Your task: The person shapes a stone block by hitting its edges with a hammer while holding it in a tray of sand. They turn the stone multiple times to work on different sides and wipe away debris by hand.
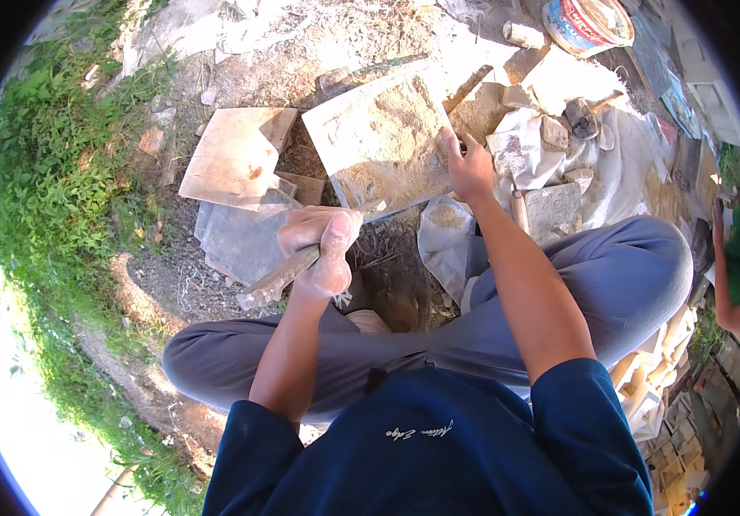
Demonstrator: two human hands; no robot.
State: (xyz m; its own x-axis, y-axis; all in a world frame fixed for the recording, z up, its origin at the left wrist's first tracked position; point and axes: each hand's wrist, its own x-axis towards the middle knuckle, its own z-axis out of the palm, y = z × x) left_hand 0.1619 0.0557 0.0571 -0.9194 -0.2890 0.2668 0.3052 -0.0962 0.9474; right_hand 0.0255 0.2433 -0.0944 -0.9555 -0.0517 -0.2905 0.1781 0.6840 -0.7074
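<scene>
My left hand [316,245] is closed in a fist around a long, narrow, dusty tool [277,277]. One end sticks out toward my left knee, and a pale tip shows past my knuckles by the near edge of a square slab. What kind of tool it is, I cannot make out. My right hand [471,170] grips the right edge of that square slab [335,129], thumb on top and the other fingers partly hidden. Crumbly tan mortar or sand covers much of the slab's upper face. It lies tilted in front of my crossed legs.
Left of the slab lie a broken tan tile [224,155] and stacked grey tiles [245,232]. To the right are a wooden-handled tool [520,209], a grey block [555,212], rubble on plastic sheeting and a bucket [578,30]. Another person's arm [722,275] shows at far right.
</scene>
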